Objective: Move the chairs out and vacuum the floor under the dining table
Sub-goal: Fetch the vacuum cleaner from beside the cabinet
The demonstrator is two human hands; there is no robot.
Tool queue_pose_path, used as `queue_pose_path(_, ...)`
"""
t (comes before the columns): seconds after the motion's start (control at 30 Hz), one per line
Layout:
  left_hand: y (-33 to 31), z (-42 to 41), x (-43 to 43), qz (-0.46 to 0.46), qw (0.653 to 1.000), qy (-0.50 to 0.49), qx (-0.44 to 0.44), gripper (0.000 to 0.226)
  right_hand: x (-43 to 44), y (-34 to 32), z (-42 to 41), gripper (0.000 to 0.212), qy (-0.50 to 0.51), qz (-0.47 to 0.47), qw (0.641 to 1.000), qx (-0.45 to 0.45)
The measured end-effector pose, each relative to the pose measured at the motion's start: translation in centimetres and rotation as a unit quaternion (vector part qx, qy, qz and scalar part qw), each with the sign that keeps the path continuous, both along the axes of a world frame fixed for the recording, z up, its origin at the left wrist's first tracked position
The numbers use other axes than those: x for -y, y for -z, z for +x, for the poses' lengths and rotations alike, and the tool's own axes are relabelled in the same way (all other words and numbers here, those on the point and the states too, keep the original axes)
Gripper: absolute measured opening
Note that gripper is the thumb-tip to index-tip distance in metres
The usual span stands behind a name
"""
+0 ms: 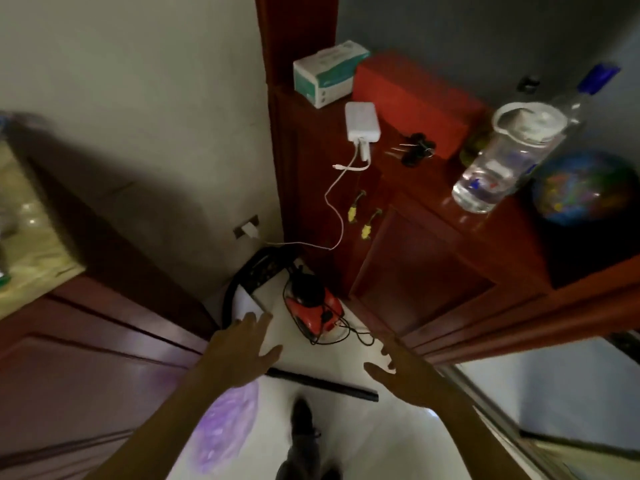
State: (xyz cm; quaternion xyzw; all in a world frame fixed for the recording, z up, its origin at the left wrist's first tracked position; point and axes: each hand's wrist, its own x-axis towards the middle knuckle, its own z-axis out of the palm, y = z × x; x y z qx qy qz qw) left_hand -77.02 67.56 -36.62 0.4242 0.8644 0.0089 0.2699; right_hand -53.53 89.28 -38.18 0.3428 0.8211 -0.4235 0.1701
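Both hands reach forward and down with nothing in them: the left hand (242, 344) has its fingers spread flat, and the right hand (405, 368) is open too, thumb out. Neither touches anything. The red vacuum (313, 306) sits on the floor (346, 427) in the corner just ahead of them, with its black hose (242, 275) curled against the wall, its thin black cord (346, 332) in loose loops beside it, and a black tube (322, 382) lying across the floor nearer the person. No chairs or dining table can be made out, so this looks like fetching the machine. The main risk is the white cable (337, 216) that runs from the wall socket (246, 227) up to the power bank (362, 121) on the cabinet surface (415, 188). It hangs right over the vacuum, so lifting the machine or hose straight up could snag it and drag the power bank off. The loose cord could also catch a foot, and the tube could roll underfoot.
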Motion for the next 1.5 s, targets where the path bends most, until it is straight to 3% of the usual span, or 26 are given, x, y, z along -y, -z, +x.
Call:
queue_pose_path(0.17,3.7,-3.6,-2.2,0.005,0.999,-0.031,0.005,0.100,-2.4,3.2,-6.1,0.069,-0.059,-0.029,0.997,0.032)
queue_pose_path(0.43,10.9,-8.1,-3.6,-0.004,0.995,-0.077,0.060,0.084,-7.4,8.8,-14.8,0.064,-0.119,-0.027,0.990,0.077)
queue_pose_path(0.53,13.6,-8.8,-4.1,-0.040,0.988,-0.123,0.079,0.092,-9.2,12.1,-17.1,0.072,-0.118,-0.036,0.989,0.075)
queue_pose_path(0.63,16.9,-9.3,-4.5,-0.079,0.979,-0.156,0.103,0.072,-10.5,15.2,-19.5,0.060,-0.130,-0.026,0.987,0.085)
queue_pose_path(0.8,23.0,-8.7,-5.1,-0.140,0.963,-0.207,0.102,0.072,-13.0,21.8,-22.8,0.051,-0.211,-0.032,0.973,0.091)
queue_pose_path(1.03,35.6,-3.8,-6.9,-0.155,0.920,-0.344,0.108,0.079,-15.9,34.0,-26.3,0.052,-0.258,-0.055,0.961,0.078)
queue_pose_path(1.17,44.1,-0.8,-9.1,-0.117,0.883,-0.441,0.112,0.075,-17.2,42.4,-27.6,0.062,-0.262,-0.034,0.962,0.071)
queue_pose_path(1.33,54.0,2.2,-10.2,-0.088,0.843,-0.524,0.086,0.076,-17.6,50.8,-28.7,0.073,-0.245,0.061,0.968,-0.008)
queue_pose_path(1.5,63.5,4.8,-9.4,-0.095,0.796,-0.593,0.076,0.086,-17.0,56.2,-29.1,0.075,-0.234,0.179,0.950,-0.101)
